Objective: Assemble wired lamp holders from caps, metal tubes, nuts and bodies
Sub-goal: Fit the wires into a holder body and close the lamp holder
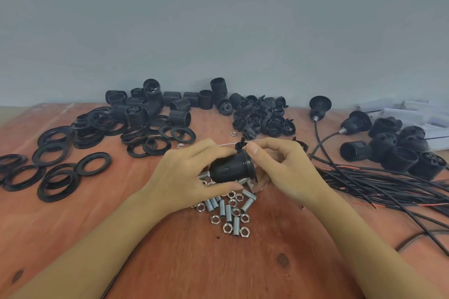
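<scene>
Held a black lamp holder [230, 166] sideways in the left hand [192, 177], fingers curled round it, just above the heap of nuts and threaded tubes [230, 211]. Pinched at the holder's wide rim with the right hand [281, 167] (the bit between thumb and forefinger too small to tell). Saw black rings [60, 172] left of that heap, loose caps [262, 116] behind it, black cables [388, 189] to its right.

Assembly workbench: wooden table [73, 213] heaped with lamp-holder parts [150, 107] and cables [379, 184].
</scene>
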